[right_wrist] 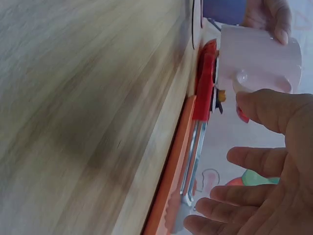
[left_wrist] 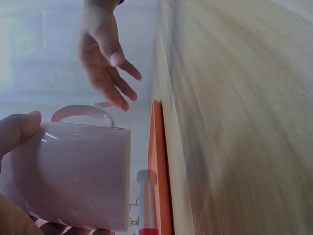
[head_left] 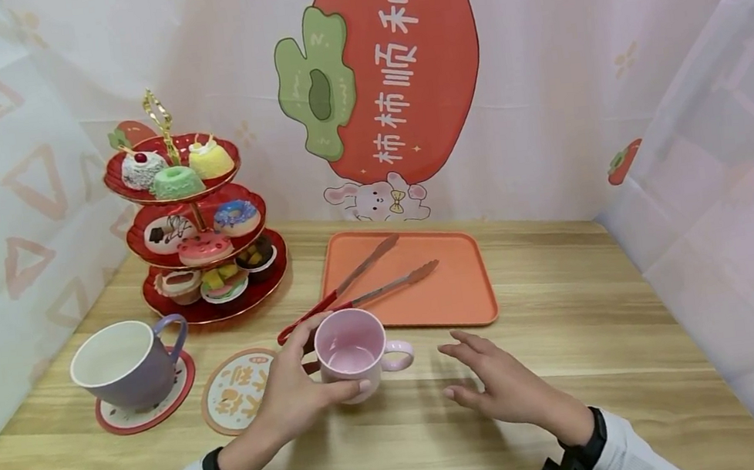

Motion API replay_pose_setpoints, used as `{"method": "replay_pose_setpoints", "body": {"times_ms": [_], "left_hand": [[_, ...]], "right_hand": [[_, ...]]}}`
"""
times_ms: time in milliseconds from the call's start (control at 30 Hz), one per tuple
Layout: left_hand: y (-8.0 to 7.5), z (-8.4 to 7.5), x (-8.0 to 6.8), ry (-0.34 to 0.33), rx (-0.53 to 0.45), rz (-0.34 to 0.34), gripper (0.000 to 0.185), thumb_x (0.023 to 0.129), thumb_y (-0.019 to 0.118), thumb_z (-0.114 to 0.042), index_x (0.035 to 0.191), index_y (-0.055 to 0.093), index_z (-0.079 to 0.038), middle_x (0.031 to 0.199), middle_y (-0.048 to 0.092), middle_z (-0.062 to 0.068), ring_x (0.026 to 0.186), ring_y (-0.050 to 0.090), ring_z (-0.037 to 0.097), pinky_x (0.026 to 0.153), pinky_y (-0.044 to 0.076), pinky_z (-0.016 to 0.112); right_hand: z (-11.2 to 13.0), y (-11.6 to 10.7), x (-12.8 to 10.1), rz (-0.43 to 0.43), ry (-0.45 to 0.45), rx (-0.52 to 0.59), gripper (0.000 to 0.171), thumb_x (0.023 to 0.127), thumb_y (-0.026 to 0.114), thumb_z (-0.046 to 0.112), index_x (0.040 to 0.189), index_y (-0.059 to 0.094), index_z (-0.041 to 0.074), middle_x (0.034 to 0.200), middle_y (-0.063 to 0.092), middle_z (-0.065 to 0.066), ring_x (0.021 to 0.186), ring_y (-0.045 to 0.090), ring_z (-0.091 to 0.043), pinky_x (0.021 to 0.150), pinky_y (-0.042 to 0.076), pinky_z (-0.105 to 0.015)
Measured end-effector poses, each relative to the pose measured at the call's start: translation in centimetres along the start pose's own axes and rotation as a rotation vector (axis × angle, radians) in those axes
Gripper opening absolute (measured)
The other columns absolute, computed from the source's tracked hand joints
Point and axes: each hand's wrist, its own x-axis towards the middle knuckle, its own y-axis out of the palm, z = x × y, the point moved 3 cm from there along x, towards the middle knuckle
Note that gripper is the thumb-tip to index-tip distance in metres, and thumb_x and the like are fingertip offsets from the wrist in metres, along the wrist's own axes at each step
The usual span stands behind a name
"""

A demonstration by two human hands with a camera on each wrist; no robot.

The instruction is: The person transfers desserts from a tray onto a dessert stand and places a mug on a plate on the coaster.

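My left hand [head_left: 300, 387] grips a pink mug [head_left: 354, 352] by its body, held just above the wooden table [head_left: 567, 306] with the handle pointing right. The left wrist view shows the pink mug [left_wrist: 73, 169] from the side, my thumb [left_wrist: 17, 129] on its wall. My right hand [head_left: 498, 380] hovers open to the right of the mug, fingers spread and holding nothing. An empty round coaster [head_left: 237, 390] lies just left of the mug. Red-handled tongs [head_left: 355, 288] lie across the orange tray [head_left: 467, 287], also seen as tongs [right_wrist: 200, 142] in the right wrist view.
A purple cup [head_left: 128, 362] stands on a red-rimmed coaster [head_left: 149, 412] at the left. A three-tier red stand [head_left: 198, 232] with toy cakes and donuts stands behind it. Printed curtains close in the table on the left, back and right.
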Motion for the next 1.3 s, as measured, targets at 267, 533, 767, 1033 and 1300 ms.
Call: {"method": "replay_pose_setpoints", "body": {"times_ms": [267,533,767,1033,1300], "left_hand": [[-1.9,1.0,-0.4,-0.022,0.042,-0.061,0.084,0.056,0.091,-0.019,0.128,0.048,-0.007,0.117,0.056,0.007,0.103,0.052,0.022,0.077,0.046,0.042],[-3.7,1.7,-0.9,-0.024,0.084,-0.117,0.083,0.057,0.09,-0.017,0.127,0.049,-0.004,0.117,0.056,0.009,0.102,0.053,0.023,0.076,0.048,0.037],[-5.4,2.2,-1.5,-0.081,0.143,-0.164,0.084,0.058,0.09,-0.019,0.13,0.048,-0.008,0.117,0.055,0.01,0.099,0.055,0.027,0.074,0.048,0.028],[-7.2,2.6,-1.9,-0.138,0.13,-0.197,0.083,0.06,0.089,-0.017,0.131,0.045,-0.008,0.118,0.053,0.01,0.101,0.051,0.026,0.074,0.046,0.022],[-8.6,3.0,-2.4,-0.132,0.206,-0.278,0.084,0.059,0.09,-0.016,0.131,0.048,-0.009,0.117,0.055,0.008,0.1,0.053,0.024,0.071,0.044,0.015]], "right_hand": [[-0.5,0.1,-0.3,0.004,-0.065,-0.066,0.05,0.083,0.071,0.025,0.123,0.055,0.0,0.135,0.037,-0.031,0.123,0.036,-0.044,0.09,0.039,-0.052],[-1.0,0.5,-0.5,0.026,-0.037,-0.078,0.048,0.083,0.07,0.025,0.122,0.056,0.0,0.134,0.037,-0.031,0.123,0.036,-0.044,0.091,0.038,-0.051],[-1.3,0.3,-0.9,0.064,-0.005,-0.088,0.051,0.084,0.07,0.027,0.124,0.055,0.0,0.133,0.037,-0.032,0.121,0.037,-0.045,0.09,0.039,-0.052],[-1.5,0.0,-1.2,0.094,0.013,-0.088,0.053,0.083,0.07,0.029,0.125,0.054,0.0,0.133,0.037,-0.033,0.12,0.037,-0.048,0.089,0.039,-0.055],[-1.9,-0.1,-1.3,0.083,0.0,-0.094,0.055,0.083,0.07,0.029,0.126,0.054,0.001,0.133,0.038,-0.033,0.119,0.039,-0.048,0.088,0.039,-0.054]]}}
